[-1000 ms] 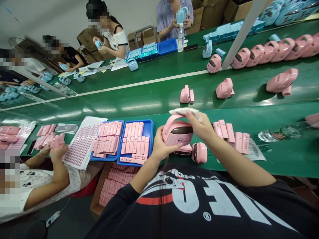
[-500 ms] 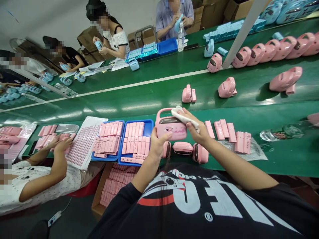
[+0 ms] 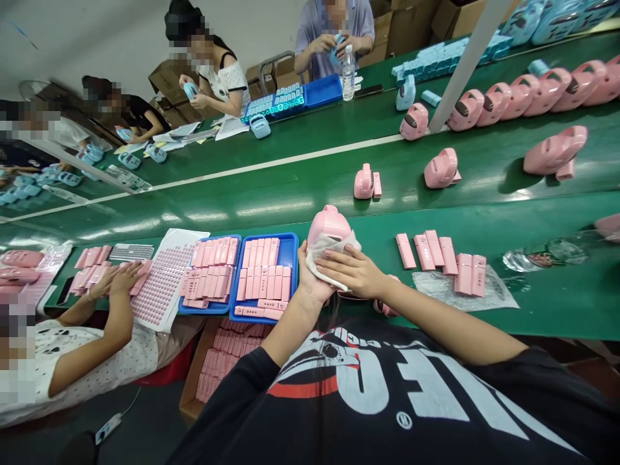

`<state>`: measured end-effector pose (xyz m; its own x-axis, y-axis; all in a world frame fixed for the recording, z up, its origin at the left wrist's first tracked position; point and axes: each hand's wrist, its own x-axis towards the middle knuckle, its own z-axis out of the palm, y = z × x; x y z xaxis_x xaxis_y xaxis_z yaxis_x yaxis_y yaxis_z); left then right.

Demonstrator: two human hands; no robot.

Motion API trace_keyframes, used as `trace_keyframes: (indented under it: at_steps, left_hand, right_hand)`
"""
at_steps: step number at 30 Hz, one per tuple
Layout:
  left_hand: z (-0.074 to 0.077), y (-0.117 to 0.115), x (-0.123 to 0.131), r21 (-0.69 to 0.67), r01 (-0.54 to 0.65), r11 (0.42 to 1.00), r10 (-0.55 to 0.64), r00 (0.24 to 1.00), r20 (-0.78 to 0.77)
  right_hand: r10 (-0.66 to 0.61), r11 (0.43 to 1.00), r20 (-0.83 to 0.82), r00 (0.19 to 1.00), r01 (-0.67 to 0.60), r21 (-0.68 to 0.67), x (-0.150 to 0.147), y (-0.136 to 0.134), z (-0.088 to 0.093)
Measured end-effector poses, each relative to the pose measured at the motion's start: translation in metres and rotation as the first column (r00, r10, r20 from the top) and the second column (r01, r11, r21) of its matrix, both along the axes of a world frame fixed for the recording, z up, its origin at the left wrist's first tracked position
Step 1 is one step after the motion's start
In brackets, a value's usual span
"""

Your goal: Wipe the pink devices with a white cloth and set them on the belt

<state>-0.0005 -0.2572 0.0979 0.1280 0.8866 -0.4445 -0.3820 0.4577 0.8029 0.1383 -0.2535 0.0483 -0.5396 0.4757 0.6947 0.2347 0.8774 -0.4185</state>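
My left hand [image 3: 312, 279] grips a pink plastic device with a carrying handle [image 3: 330, 223] from its left and underside. It is turned so that its narrow end faces up. My right hand [image 3: 356, 268] presses a white cloth [image 3: 317, 265] against its lower side, fingers flat over the fabric. The cloth hides much of the shell, and the dark front panel is out of sight. Below my hands, another pink device [image 3: 386, 306] lies partly covered by my right forearm. Several small pink blocks [image 3: 405, 250] lie on the green bench to my right.
Two blue trays [image 3: 296, 242] of pink blocks stand at my left, beside a sticker sheet [image 3: 167, 274] and a co-worker's hands [image 3: 113, 281]. A plastic bottle [image 3: 547, 255] lies at the right. Pink devices [image 3: 440, 169] stand on the green belt ahead. Other people sit across.
The pink device has been turned from showing its printed front to standing end-up. My right hand and the cloth have moved down and left, from the handle onto its lower side.
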Motion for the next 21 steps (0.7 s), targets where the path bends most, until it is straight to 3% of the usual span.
trace_keyframes:
  at_steps: [3, 5, 8, 11, 16, 18, 21]
  left_hand:
    - [0.001, -0.001, 0.003, -0.144, -0.03, 0.989, 0.057, 0.98, 0.188]
    - [0.001, -0.002, 0.005, -0.218, -0.037, 0.975, 0.094, 0.962, 0.257]
    - [0.0, -0.004, 0.007, -0.289, -0.018, 0.957, 0.106, 0.951, 0.291]
    - [-0.006, -0.006, 0.009, -0.29, 0.022, 0.957, 0.058, 0.963, 0.264]
    - [-0.025, -0.008, 0.013, -0.105, 0.018, 0.994, -0.013, 0.999, 0.05]
    - [-0.029, -0.01, 0.014, 0.023, 0.045, 0.999, -0.043, 0.997, -0.07]
    - [-0.029, -0.015, 0.016, 0.198, 0.128, 0.972, -0.069, 0.957, -0.282]
  right_hand:
    - [-0.126, 0.982, -0.122, 0.984, 0.106, -0.156, 0.01, 0.003, -0.017]
    - [-0.293, 0.921, -0.218, 0.931, 0.214, -0.326, 0.014, 0.008, -0.019]
    - [-0.542, 0.729, -0.271, 0.796, 0.283, -0.624, 0.019, 0.02, -0.017]
    - [-0.655, 0.517, -0.223, 0.722, 0.212, -0.829, 0.027, 0.037, -0.016]
    - [-0.579, 0.279, -0.061, 0.813, 0.127, -0.952, 0.05, 0.052, -0.003]
    - [-0.483, 0.233, 0.013, 0.876, 0.143, -0.962, 0.057, 0.05, 0.008]
    - [-0.389, 0.231, 0.096, 0.916, 0.198, -0.953, 0.064, 0.048, 0.023]
